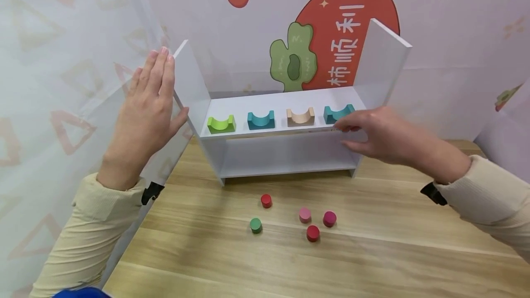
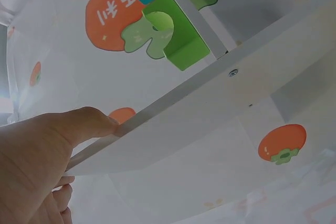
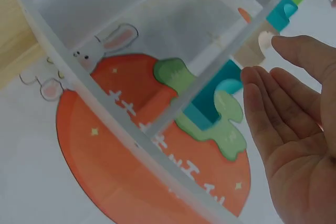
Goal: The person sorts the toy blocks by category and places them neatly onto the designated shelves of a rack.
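A white two-tier shelf [image 1: 261, 101] stands upright, with tall panels at both ends. My left hand [image 1: 145, 105] holds its left panel [image 2: 173, 129], the thumb over the front edge and the straight fingers along the outer face. On the upper board sit a light green curved-notch block [image 1: 221, 126], a teal one [image 1: 261, 122], a beige one [image 1: 300, 118] and another teal one [image 1: 336, 114] at the right end. My right hand [image 1: 383, 132] is beside that last teal block, its fingertips near the board's front edge, thumb apart, nothing in its grasp.
On the wooden table [image 1: 372, 252] in front lie small discs: a red one [image 1: 266, 200], a green one [image 1: 256, 225], a pink one [image 1: 305, 214], a magenta one [image 1: 330, 218] and another red one [image 1: 313, 233]. A patterned cloth wall [image 1: 447, 95] rises behind the shelf.
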The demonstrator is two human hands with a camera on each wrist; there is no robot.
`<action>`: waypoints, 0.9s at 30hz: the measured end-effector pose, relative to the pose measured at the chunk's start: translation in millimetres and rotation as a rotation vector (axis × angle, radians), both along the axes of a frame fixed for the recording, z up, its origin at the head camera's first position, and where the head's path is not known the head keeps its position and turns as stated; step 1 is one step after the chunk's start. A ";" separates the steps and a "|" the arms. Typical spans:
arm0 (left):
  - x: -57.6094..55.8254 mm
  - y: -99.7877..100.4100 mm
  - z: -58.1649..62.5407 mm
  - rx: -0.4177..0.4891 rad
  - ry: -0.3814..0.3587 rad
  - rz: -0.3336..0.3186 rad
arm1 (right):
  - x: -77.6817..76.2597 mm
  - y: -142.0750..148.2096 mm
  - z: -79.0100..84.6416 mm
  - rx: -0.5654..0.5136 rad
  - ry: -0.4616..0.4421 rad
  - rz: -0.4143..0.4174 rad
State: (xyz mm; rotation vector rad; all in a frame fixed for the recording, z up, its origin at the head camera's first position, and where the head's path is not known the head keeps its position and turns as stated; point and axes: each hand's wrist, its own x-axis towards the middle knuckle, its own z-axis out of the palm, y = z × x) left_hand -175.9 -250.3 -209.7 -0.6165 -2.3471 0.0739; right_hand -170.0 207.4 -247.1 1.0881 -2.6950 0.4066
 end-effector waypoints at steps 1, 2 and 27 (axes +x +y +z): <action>-0.1 0.4 -0.1 0.000 -0.003 0.002 | 1.2 0.0 -4.9 0.001 -0.014 0.009; -0.2 0.7 -0.1 0.000 -0.004 0.003 | 1.8 0.4 -10.4 -0.001 -0.029 0.024; 0.8 0.6 0.6 0.005 -0.015 0.004 | 18.1 15.4 -164.5 -0.009 -0.410 0.247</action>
